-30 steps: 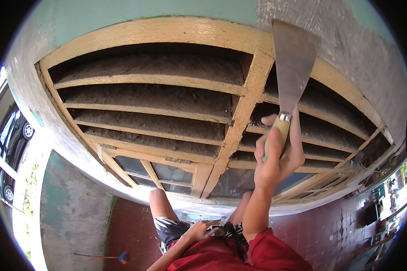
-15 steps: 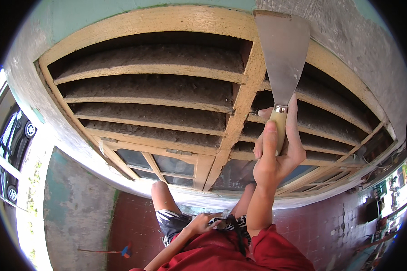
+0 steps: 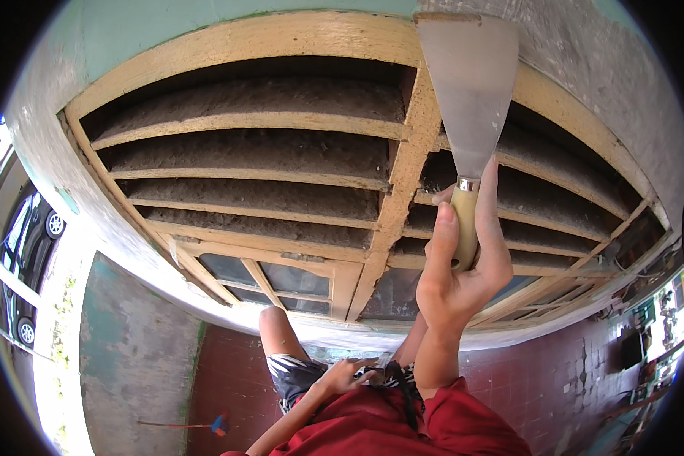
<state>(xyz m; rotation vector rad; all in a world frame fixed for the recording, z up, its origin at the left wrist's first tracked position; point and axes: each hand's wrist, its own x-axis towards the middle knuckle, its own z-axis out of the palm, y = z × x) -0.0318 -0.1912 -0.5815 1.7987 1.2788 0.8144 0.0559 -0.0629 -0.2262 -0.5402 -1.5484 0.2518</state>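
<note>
My right hand (image 3: 460,270) grips a putty knife by its pale handle (image 3: 465,220). Its wide metal blade (image 3: 471,83) points upward, with a brownish top edge. Thumb and fingers are closed about the handle. Behind the tool are a cream-yellow wooden post (image 3: 410,178) and dusty louvre slats (image 3: 251,163); whether the blade touches the frame or wall I cannot tell. Down at my waist, my left hand (image 3: 343,376) holds nothing that I can see, its fingers loosely apart in front of my shorts.
Glass window panes (image 3: 296,280) sit below the louvres. Peeling wall paint (image 3: 585,68) surrounds the frame. Far below lies a red tiled floor (image 3: 524,380), with a long-handled tool with a blue-and-red head (image 3: 219,425) at left. A dark car (image 3: 30,243) stands outside.
The putty knife has shifted slightly left, and my right hand has turned a little with it. My left hand stays near my waist with little movement.
</note>
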